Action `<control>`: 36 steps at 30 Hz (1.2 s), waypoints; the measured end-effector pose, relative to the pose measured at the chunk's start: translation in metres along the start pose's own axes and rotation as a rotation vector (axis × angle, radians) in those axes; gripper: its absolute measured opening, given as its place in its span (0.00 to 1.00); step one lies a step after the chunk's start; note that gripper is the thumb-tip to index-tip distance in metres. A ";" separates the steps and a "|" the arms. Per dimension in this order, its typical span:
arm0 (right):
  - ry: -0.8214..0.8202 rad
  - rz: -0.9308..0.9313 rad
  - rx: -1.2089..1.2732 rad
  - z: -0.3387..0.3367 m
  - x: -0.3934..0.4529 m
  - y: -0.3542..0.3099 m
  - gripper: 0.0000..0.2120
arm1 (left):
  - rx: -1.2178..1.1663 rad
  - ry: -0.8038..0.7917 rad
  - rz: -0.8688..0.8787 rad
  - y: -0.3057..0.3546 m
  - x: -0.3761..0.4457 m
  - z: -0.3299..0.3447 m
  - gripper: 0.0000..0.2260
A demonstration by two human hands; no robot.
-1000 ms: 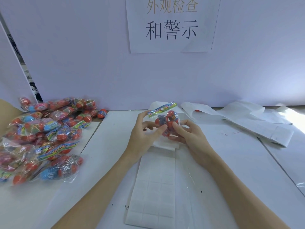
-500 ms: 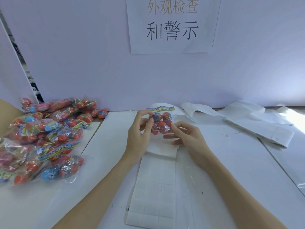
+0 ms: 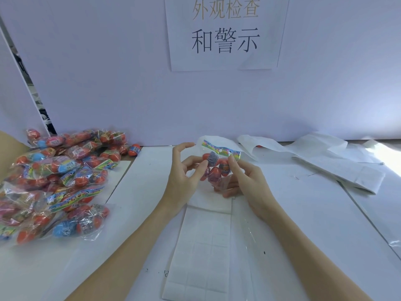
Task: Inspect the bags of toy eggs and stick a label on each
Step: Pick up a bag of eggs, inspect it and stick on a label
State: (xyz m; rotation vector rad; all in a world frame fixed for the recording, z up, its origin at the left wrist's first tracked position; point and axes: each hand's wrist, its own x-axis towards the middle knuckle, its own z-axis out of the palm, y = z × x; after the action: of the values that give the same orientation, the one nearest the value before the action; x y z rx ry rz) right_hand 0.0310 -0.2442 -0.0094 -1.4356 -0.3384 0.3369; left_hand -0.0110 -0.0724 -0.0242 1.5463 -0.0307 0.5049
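Even, bright, cool-tinted light fills the scene, with a blown-out glare patch on the white table (image 3: 325, 213) at far right. Shadows beside the table's edges are faint. Wide-angle distortion bends the table's edges; detail is soft, blurriest toward its left end.

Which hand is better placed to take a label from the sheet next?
Probably the left hand: it only pinches the bag lightly, directly above the label sheet. The right hand supports the bag.

Held bag (image 3: 218, 165) between both hands, above the label sheet (image 3: 204, 253); bag pile (image 3: 56, 181) far left; paper strips (image 3: 338, 168) right.
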 end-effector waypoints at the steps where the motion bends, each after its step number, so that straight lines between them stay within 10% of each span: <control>1: 0.003 0.009 0.011 0.000 -0.001 -0.001 0.20 | 0.007 -0.002 -0.005 -0.001 0.000 0.000 0.19; 19: 0.012 -0.028 -0.061 -0.005 0.002 0.004 0.29 | 0.003 -0.033 -0.053 0.004 -0.001 -0.001 0.14; 36: 0.065 -0.071 -0.048 -0.008 0.009 0.014 0.16 | 0.148 0.015 0.018 -0.003 0.002 -0.002 0.09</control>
State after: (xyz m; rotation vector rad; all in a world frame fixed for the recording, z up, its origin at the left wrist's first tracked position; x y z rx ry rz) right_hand 0.0418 -0.2459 -0.0242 -1.4739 -0.3459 0.2254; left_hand -0.0088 -0.0694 -0.0263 1.6875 0.0052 0.5429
